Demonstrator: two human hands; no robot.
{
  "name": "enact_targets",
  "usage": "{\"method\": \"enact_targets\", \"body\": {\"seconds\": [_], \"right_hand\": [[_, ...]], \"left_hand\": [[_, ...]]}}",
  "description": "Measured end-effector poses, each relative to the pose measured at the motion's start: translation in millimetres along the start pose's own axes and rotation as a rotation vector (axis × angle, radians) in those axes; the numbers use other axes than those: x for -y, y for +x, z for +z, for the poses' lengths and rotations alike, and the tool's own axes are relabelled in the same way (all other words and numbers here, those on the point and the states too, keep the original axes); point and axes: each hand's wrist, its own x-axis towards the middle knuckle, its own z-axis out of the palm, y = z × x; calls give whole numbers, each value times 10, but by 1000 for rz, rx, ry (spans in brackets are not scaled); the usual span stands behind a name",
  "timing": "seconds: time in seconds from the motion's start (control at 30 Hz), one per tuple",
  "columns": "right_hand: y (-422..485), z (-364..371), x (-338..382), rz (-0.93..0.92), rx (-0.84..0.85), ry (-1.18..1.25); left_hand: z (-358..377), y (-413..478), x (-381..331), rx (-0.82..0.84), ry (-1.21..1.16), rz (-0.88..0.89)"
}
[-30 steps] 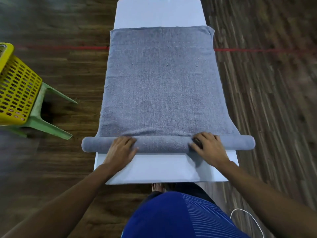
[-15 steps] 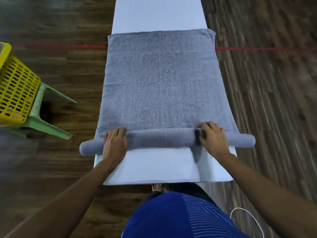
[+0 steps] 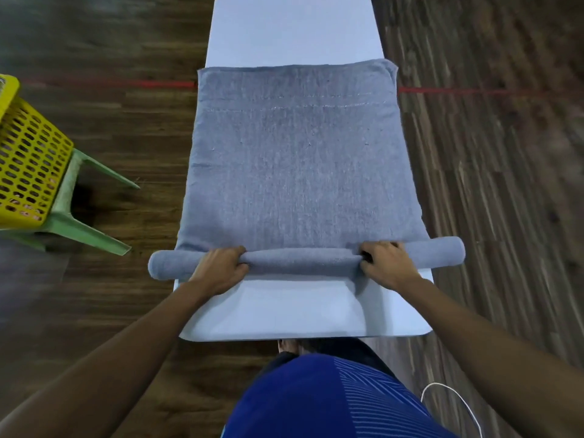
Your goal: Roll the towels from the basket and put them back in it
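A grey towel (image 3: 294, 165) lies flat along a narrow white table (image 3: 294, 30). Its near end is wound into a tight roll (image 3: 303, 262) that sticks out past both table sides. My left hand (image 3: 219, 268) grips the roll left of centre, fingers curled over its top. My right hand (image 3: 387, 263) grips it right of centre in the same way. A yellow perforated basket (image 3: 28, 165) stands at the far left on a green stool (image 3: 85, 216).
Dark wooden floor surrounds the table, with a red line (image 3: 104, 84) crossing it. A white cable (image 3: 455, 403) lies on the floor at lower right. My blue-clothed body (image 3: 325, 403) stands against the table's near edge.
The roll has grown thicker and travelled away from me along the table. Both hands went from lying flat on it to curling over it.
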Motion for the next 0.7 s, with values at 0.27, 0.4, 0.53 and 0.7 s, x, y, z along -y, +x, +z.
{"method": "enact_targets", "body": {"seconds": [0.27, 0.4, 0.53, 0.7], "right_hand": [[15, 45, 13, 177, -264, 176], [-128, 185, 3, -12, -130, 77], [-177, 218, -28, -37, -57, 33], [47, -139, -22, 97, 256, 309]], "left_hand": [[135, 25, 75, -453, 53, 55], [333, -51, 142, -205, 271, 116], [250, -82, 69, -206, 192, 60], [-73, 8, 53, 67, -27, -111]]}}
